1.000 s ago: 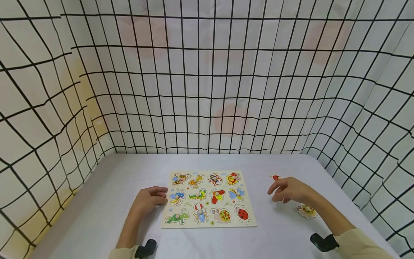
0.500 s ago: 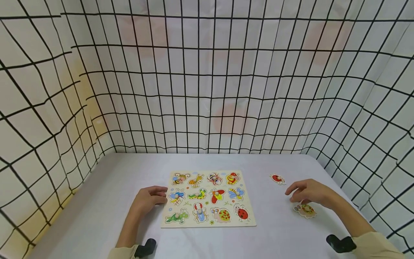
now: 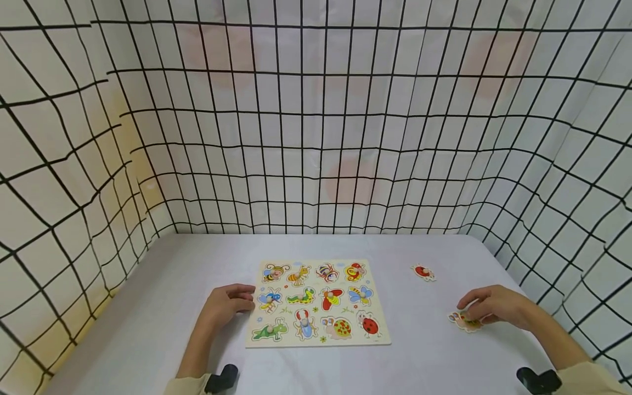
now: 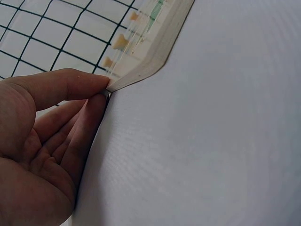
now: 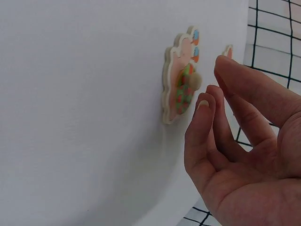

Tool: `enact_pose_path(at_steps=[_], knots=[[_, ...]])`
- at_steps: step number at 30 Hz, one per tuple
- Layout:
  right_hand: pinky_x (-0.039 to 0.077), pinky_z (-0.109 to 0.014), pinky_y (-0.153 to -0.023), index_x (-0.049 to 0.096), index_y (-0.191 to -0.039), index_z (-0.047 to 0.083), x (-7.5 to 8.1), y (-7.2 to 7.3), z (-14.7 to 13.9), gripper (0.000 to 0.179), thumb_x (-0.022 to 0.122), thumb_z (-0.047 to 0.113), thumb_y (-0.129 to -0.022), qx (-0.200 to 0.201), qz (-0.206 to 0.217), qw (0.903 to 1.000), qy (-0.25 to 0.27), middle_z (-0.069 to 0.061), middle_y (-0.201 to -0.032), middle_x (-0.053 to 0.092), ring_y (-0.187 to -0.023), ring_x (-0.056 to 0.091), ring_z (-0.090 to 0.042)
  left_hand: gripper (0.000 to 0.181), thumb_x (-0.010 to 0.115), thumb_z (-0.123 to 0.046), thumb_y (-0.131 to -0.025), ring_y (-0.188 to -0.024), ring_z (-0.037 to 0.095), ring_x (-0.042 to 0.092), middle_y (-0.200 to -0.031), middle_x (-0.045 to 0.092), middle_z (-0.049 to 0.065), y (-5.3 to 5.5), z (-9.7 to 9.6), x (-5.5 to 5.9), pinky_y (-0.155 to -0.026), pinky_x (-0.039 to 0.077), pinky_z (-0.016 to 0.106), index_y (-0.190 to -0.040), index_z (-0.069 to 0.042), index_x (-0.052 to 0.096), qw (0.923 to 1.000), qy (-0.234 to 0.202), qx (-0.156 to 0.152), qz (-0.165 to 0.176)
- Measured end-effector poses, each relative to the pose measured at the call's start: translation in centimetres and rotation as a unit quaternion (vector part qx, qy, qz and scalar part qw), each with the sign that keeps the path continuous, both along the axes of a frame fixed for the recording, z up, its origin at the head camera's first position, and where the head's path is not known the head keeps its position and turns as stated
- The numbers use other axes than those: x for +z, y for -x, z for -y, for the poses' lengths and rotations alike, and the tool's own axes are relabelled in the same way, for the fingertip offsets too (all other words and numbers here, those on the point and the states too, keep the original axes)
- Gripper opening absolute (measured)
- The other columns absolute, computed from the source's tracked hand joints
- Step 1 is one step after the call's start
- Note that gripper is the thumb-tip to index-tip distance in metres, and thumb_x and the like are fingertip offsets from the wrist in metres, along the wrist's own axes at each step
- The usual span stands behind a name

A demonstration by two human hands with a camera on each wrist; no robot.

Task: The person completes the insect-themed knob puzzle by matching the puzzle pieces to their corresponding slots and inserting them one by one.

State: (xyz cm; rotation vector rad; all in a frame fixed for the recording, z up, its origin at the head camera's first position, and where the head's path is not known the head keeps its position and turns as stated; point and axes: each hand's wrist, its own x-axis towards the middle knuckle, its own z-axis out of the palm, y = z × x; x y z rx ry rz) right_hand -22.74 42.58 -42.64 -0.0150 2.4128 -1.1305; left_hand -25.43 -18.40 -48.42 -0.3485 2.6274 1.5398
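A wooden peg puzzle board (image 3: 316, 311) with insect pictures lies on the white table. My left hand (image 3: 223, 306) rests at its left side, fingertips touching the edge (image 4: 141, 73) in the left wrist view. To the right of the board is a loose snail puzzle piece (image 3: 463, 322), partly covered by my right hand (image 3: 498, 306). The right wrist view shows the snail's small round knob (image 5: 196, 81) just ahead of the thumb and fingers, which are spread a little apart and hold nothing. A ladybug puzzle piece (image 3: 423, 272) lies farther back on the table.
Knobbed pieces, such as the green caterpillar (image 3: 302, 297) and the stag beetle (image 3: 305, 325), sit in the board. White walls with a black grid (image 3: 321, 126) stand behind the table (image 3: 212, 255) and at both sides.
My right hand has moved right and toward me, from beside the ladybug piece to over the snail piece. The left hand and the board have stayed in place.
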Motion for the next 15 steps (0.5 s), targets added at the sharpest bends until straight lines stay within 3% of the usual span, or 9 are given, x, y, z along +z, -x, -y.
enact_pose_path(at_steps=[15], knots=[[0.053,-0.033,-0.071,0.072,-0.11,0.0,-1.9,-0.2,-0.7,0.028,0.072,0.012,-0.084,-0.019,0.004,0.9998,-0.001,-0.003,-0.101,0.072,-0.085,0.062,-0.015,0.034,0.077,-0.009,-0.084,-0.086,0.021,0.061,-0.091,0.072,0.004,-0.3,-0.1,0.3,-0.077,0.047,0.031,-0.118,-0.009,0.075,1.0,0.002,0.0,-0.005]])
